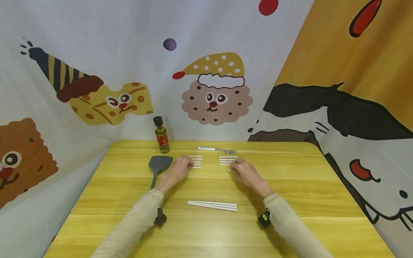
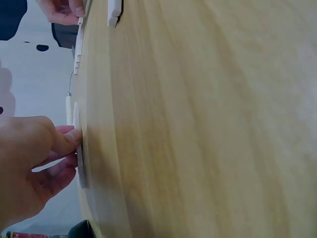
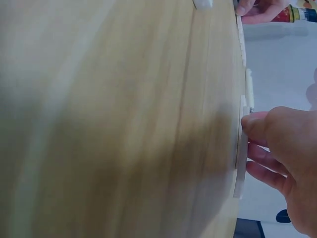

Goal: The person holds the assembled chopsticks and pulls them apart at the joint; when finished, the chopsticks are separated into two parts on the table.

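Observation:
Short white sticks lie in two groups of near-parallel rows, a left group (image 1: 195, 158) and a right group (image 1: 228, 159). My left hand (image 1: 179, 168) is at the near end of the left group, thumb and fingers pinching a white stick (image 2: 81, 173) low over the tabletop. At the near side of the right group, my right hand (image 1: 246, 172) pinches another white stick (image 3: 240, 181) between thumb and fingertips. Part of each group is hidden behind the hands in the head view. Closer to me, several longer white sticks (image 1: 212, 205) lie side by side.
A grey spatula (image 1: 159, 163) lies left of my left hand, its handle partly behind the forearm. Behind it stands a bottle (image 1: 162, 138) with a black cap. A white-handled fork (image 1: 214, 149) lies along the back of the wooden table (image 1: 290, 200), before a printed curtain (image 1: 213, 36).

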Tool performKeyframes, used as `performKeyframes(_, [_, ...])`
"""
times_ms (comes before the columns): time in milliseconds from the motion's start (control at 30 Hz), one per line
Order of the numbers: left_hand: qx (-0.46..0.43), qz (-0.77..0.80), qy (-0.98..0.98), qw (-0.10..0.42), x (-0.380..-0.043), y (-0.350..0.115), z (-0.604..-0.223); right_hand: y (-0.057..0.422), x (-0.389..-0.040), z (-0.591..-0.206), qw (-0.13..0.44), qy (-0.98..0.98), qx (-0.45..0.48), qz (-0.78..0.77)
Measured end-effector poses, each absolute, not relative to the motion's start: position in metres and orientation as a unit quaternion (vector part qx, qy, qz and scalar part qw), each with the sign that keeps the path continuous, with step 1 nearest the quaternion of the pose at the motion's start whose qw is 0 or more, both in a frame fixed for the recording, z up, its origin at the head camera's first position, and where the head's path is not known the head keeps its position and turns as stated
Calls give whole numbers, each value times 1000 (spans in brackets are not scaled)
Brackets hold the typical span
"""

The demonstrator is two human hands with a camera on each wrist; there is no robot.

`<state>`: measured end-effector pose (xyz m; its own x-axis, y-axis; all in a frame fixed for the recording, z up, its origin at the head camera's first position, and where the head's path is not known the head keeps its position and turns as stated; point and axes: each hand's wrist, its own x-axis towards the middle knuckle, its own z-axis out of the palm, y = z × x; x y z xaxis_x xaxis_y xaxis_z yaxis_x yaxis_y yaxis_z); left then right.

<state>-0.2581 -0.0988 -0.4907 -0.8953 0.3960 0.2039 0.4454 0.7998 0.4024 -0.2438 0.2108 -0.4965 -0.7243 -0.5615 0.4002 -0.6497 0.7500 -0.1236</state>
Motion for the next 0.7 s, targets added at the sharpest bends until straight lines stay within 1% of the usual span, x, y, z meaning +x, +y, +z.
performKeyframes(433, [-223,-217,-949,45,-263,-99,-495,190,-263,-499,162,-917,342,123])
performKeyframes(700, [-233,-214,-946,67,-263,-100,-496,188,-266,-501,181,-911,347,128])
